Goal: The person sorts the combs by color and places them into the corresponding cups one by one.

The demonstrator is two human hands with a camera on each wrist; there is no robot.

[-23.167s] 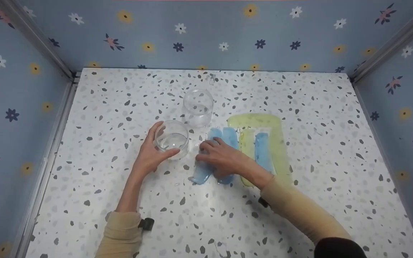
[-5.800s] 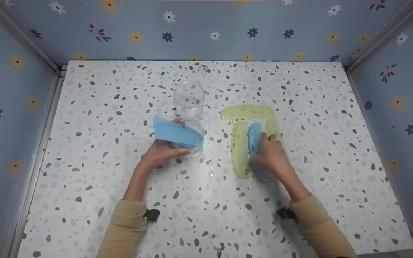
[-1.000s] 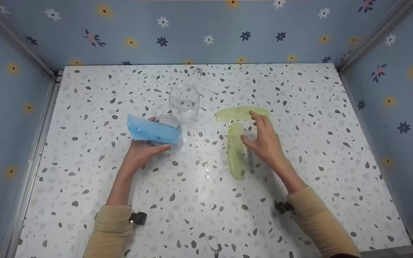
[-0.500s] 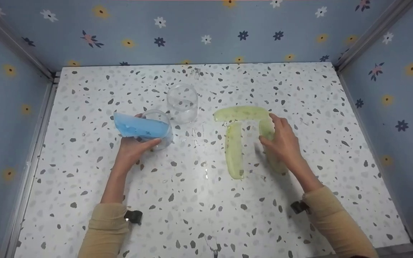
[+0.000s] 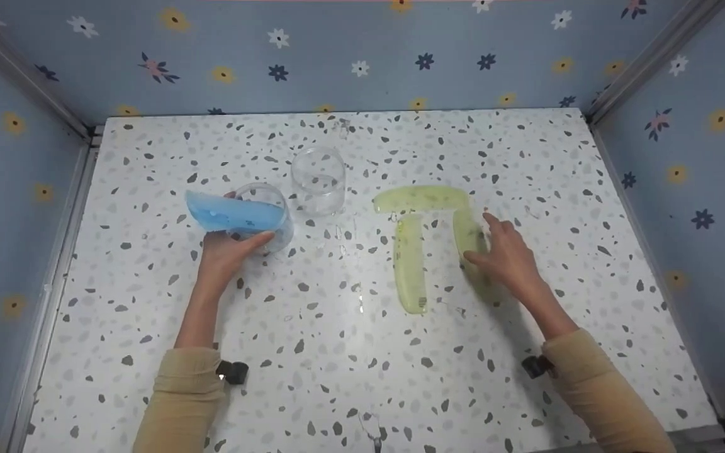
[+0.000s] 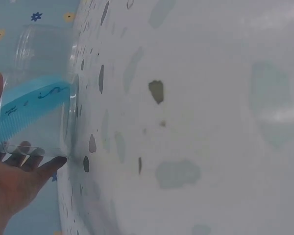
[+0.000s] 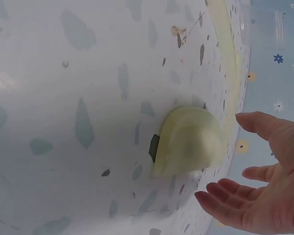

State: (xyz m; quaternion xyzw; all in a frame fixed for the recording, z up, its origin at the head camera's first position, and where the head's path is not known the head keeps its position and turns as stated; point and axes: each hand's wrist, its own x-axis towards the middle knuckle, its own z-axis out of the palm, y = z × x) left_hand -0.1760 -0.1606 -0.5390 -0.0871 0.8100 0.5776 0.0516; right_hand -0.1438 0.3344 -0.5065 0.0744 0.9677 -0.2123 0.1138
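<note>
In the head view, my left hand (image 5: 219, 261) grips a clear cup (image 5: 282, 234) with fingers and thumb around its wall. Blue combs (image 5: 233, 214) stand slanted in it, their upper ends sticking out to the left; how many overlap is hard to tell. My right hand (image 5: 515, 259) hovers with spread fingers beside a yellow-green comb (image 5: 467, 231), holding nothing. The right wrist view shows that comb (image 7: 188, 142) on the table, end on, apart from the fingers. Two more yellow-green combs lie nearby: one lengthwise (image 5: 409, 264), one crosswise (image 5: 422, 199) behind.
A second clear cup (image 5: 318, 182) stands upright just behind and right of the held one. Wet streaks (image 5: 360, 299) mark the speckled table (image 5: 312, 377) between the hands. Flowered blue panels (image 5: 362, 38) enclose the back and sides.
Blue combs that lay on the table are now in the cup. Over the last second my left hand has carried the cup leftward, and my right hand has shifted right, off the yellow-green comb.
</note>
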